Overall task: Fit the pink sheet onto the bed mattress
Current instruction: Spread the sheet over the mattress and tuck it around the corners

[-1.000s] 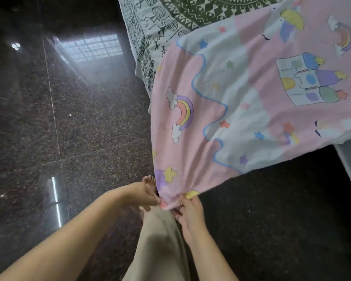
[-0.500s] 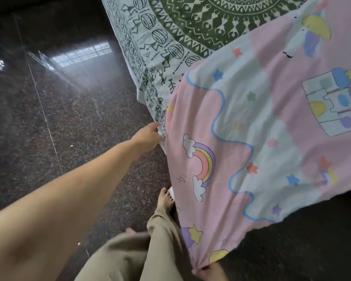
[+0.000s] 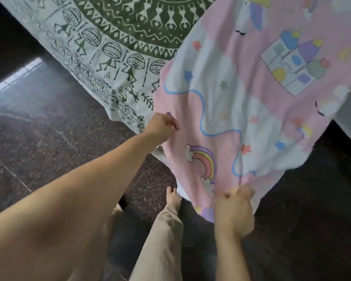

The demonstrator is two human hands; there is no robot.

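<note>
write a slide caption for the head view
Both hands pull the pink rainbow-print sheet across the green-patterned bed cover.

pink sheet [image 3: 251,122] with rainbows, castles, draped over bed corner

no readable text, labels or numbers anywhere.

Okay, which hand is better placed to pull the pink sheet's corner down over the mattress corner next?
Probably the right hand: it grips the bunched low corner of the pink sheet, hanging off the bed near the floor. The left hand only pinches the sheet's side edge higher up, beside the green patterned sheet.
</note>
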